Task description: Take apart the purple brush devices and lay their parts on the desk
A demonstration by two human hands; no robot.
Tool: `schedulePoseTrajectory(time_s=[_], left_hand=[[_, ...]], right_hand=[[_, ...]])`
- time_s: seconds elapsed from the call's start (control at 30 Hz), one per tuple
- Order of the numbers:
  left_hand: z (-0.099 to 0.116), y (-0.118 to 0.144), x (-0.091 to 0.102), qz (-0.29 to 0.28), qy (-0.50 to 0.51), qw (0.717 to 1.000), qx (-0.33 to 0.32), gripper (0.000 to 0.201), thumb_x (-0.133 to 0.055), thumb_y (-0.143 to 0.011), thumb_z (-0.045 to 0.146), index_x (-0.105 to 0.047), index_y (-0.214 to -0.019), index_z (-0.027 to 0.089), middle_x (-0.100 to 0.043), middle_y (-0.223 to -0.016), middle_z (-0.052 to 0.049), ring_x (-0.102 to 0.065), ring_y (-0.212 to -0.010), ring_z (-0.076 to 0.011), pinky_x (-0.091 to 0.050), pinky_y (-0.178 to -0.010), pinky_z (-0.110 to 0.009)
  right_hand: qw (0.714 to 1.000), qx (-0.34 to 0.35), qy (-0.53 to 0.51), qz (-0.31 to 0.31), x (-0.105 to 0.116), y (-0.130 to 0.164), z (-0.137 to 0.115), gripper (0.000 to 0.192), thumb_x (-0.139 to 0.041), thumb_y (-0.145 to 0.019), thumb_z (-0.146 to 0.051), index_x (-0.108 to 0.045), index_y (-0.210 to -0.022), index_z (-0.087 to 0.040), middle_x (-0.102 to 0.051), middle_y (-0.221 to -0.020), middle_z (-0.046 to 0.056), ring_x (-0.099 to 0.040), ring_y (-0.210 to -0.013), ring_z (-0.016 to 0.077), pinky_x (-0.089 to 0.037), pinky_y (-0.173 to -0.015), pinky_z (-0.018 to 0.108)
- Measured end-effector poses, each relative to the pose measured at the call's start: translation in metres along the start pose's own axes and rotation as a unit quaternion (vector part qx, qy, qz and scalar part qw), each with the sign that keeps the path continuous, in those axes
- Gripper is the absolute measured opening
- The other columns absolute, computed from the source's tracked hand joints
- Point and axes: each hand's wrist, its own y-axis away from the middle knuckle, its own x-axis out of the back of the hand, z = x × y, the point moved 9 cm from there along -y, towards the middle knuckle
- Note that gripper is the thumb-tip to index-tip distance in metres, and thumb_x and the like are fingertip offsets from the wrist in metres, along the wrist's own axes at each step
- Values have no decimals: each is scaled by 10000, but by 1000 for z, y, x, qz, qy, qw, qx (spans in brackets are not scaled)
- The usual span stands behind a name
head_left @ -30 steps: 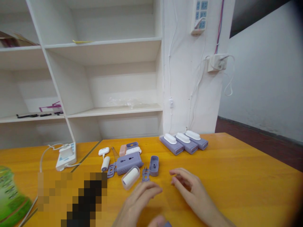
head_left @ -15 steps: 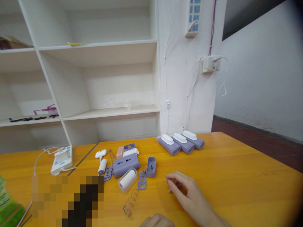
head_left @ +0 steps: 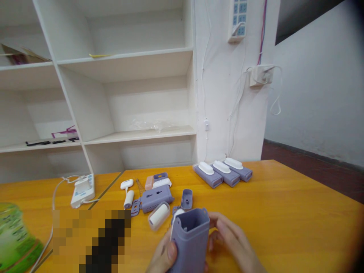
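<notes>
Both my hands hold a purple plastic case (head_left: 190, 240) upright at the near edge of the yellow table (head_left: 284, 212). My left hand (head_left: 163, 256) grips its left side with the thumb on the front. My right hand (head_left: 231, 242) wraps its right side and back. The case's top end is open and a white part shows at its upper left. Just beyond it lie a white roller in a clear cover (head_left: 158, 215), a perforated purple case (head_left: 156, 197) and a small purple cap (head_left: 186, 198).
Three closed purple cases with white tops (head_left: 222, 173) stand in a row at the back of the table. A white power strip (head_left: 83, 189) lies at the left, a green packet (head_left: 14, 237) at the far left. White shelves (head_left: 125, 132) rise behind.
My left hand dropped out of view, then came back up with the purple case. My right hand left the table and closed on that case.
</notes>
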Motion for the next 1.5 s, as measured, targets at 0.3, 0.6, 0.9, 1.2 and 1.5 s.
schedulePoseTrajectory(time_s=[0.3,0.6,0.9,1.2,1.5], left_hand=[[13,-13,-15,-38,-45,998,-24,774,-928,-534,671,-748,-1176,276,-742,-1273,-69,-559,-1365,-457,-414,-1175,-553],[16,-4,-13,-77,-74,994,15,885,-800,-658,778,-587,-1400,346,-677,-1390,-74,-568,-1367,-400,-393,-1157,-578],[-19,-19,10,-26,25,997,64,659,-674,-811,771,-674,-1253,283,-753,-1123,-67,-694,-1145,-318,-488,-998,-422],[1,-3,15,-3,-154,988,-14,740,-861,-765,554,-514,-1353,268,-661,-1318,-95,-620,-1241,-309,-422,-1080,-436],[17,-9,32,72,-355,929,-77,743,-788,-798,574,-546,-1439,285,-559,-1552,-93,-414,-1504,-383,-246,-1277,-549]], right_hand=[[968,150,190,-59,-22,7,19,535,-608,-904,-596,-657,-1350,-304,-707,-1356,126,-661,-1259,337,-512,-1101,488],[947,182,262,-43,-26,5,-5,609,-794,-719,-435,-634,-1299,-340,-737,-1281,54,-727,-1138,350,-604,-973,445],[940,218,261,-37,-34,10,-23,532,-843,-716,-466,-634,-1180,-312,-741,-1272,61,-740,-1110,306,-613,-952,407],[849,332,405,-76,-39,28,-74,317,-638,-991,-371,-545,-1284,-294,-696,-1338,90,-694,-1186,235,-564,-1021,342],[944,-25,280,-171,-21,19,-56,869,-864,-763,-492,-508,-1538,-325,-468,-1640,77,-456,-1490,352,-322,-1268,476]])
